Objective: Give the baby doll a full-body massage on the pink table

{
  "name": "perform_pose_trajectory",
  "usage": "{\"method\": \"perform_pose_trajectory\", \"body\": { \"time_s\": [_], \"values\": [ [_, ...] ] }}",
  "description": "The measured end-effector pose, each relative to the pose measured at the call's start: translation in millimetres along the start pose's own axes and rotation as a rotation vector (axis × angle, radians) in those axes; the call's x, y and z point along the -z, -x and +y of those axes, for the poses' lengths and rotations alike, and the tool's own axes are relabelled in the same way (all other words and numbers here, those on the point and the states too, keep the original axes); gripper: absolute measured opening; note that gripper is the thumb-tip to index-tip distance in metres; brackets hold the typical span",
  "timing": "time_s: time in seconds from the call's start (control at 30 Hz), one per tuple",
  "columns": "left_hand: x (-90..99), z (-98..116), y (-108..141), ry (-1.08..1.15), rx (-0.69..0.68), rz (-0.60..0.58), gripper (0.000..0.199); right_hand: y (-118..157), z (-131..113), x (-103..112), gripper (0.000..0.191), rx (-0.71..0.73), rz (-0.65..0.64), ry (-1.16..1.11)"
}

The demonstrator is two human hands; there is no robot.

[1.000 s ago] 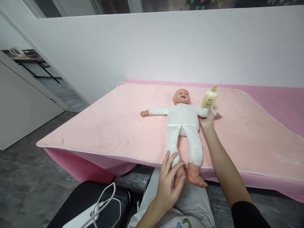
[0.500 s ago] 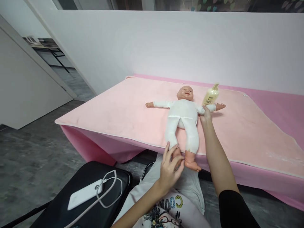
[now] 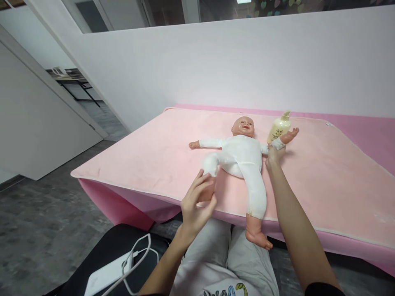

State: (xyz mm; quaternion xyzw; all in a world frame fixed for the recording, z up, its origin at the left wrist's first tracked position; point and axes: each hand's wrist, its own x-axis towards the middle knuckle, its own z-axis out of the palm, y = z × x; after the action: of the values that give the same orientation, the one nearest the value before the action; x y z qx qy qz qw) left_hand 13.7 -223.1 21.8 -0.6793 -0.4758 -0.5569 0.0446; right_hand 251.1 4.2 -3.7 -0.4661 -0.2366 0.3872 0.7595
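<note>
A baby doll (image 3: 242, 152) with a white cloth body lies face up on the pink towel (image 3: 154, 152), its feet toward me. My left hand (image 3: 197, 199) is closed around the doll's foot on the left; that leg is bent outward at the knee. The other leg lies straight, its foot past the table's front edge. My right hand (image 3: 274, 154) grips the doll's arm near the wrist, and that small hand points up and to the right. Right behind it stands a pale yellow pump bottle (image 3: 279, 126).
A white power bank (image 3: 108, 273) with a cable lies on a black chair (image 3: 77, 271) at lower left. Behind the table rises a white wall (image 3: 216, 65). A door (image 3: 40, 115) is at the left, with a table visible beyond it.
My left hand has moved the doll's foot up and to the left, bending the leg outward. My right hand has lifted the doll's forearm, so its hand tilts upward. The view has shifted slightly.
</note>
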Motion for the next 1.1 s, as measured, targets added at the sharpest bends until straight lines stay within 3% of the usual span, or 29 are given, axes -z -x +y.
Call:
{"method": "perform_pose_trajectory", "body": {
  "time_s": [0.07,0.1,0.23,0.33,0.7,0.9,1.1],
  "values": [
    [-15.0,-9.0,-22.6,-0.005,-0.098,-0.071,0.034,10.2,-5.2,-6.6,0.035,0.228,0.07,0.214],
    [-24.3,-13.8,-33.1,0.002,-0.136,-0.104,0.032,15.7,-7.6,-9.4,0.031,0.331,0.031,0.316],
    [-59.6,-33.2,-61.9,0.016,-0.178,-0.19,0.026,31.0,-12.3,-14.2,0.031,0.634,-0.397,0.653],
    [-72.8,-41.0,-66.4,0.047,-0.157,-0.226,0.027,32.3,-11.1,-12.8,0.039,0.774,-0.549,0.849],
    [-79.7,-33.2,-43.8,0.148,-0.244,-0.027,0.021,28.0,-9.1,-8.2,0.041,0.784,-0.493,0.877],
    [-74.3,-34.1,-44.0,0.15,-0.08,0.188,0.04,27.7,-8.6,-7.3,0.037,0.766,-0.485,0.885],
    [-75.9,-37.4,-41.9,0.188,-0.021,0.162,0.043,29.5,-8.5,-8.5,0.04,0.792,-0.464,0.886]
  ]
}}
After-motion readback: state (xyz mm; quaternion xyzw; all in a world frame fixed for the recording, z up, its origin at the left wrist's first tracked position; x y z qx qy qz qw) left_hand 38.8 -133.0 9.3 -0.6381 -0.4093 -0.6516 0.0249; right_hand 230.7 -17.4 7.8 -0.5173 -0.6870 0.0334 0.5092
